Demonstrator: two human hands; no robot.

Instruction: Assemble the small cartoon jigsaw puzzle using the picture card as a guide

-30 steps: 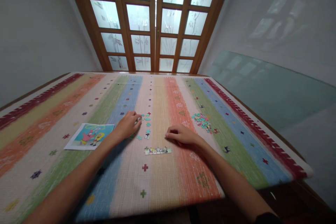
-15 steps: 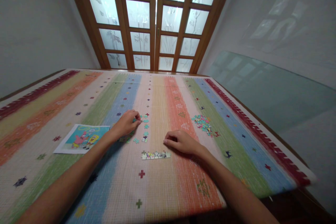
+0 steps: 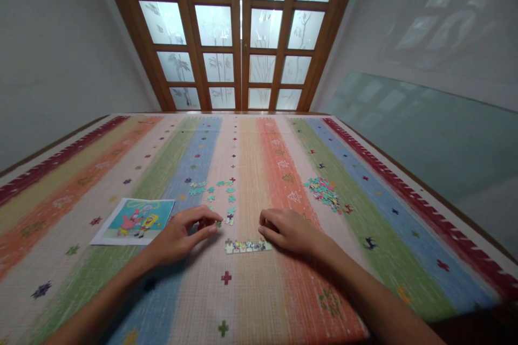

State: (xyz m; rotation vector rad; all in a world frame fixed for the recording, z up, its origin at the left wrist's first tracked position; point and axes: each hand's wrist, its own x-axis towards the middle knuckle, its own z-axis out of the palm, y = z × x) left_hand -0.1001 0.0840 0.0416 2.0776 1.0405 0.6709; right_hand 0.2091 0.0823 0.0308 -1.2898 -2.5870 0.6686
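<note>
My left hand (image 3: 180,234) rests on the striped cloth (image 3: 121,172) with thumb and forefinger pinched on a small teal puzzle piece (image 3: 218,223). My right hand (image 3: 289,230) lies curled, fingertips against the right end of a short joined row of puzzle pieces (image 3: 247,246). Several loose teal pieces (image 3: 214,188) are scattered just beyond my left hand. A heap of mixed pieces (image 3: 326,192) lies to the right of my right hand.
A cartoon reference picture (image 3: 135,220) lies flat on the cloth at my left. The table's right edge (image 3: 424,194) runs along a pale wall. Wooden doors with frosted glass panes (image 3: 243,32) stand past the far end of the table.
My left hand has drawn back toward me from the scattered teal pieces, with a piece pinched in it. My right hand has stayed by the joined row.
</note>
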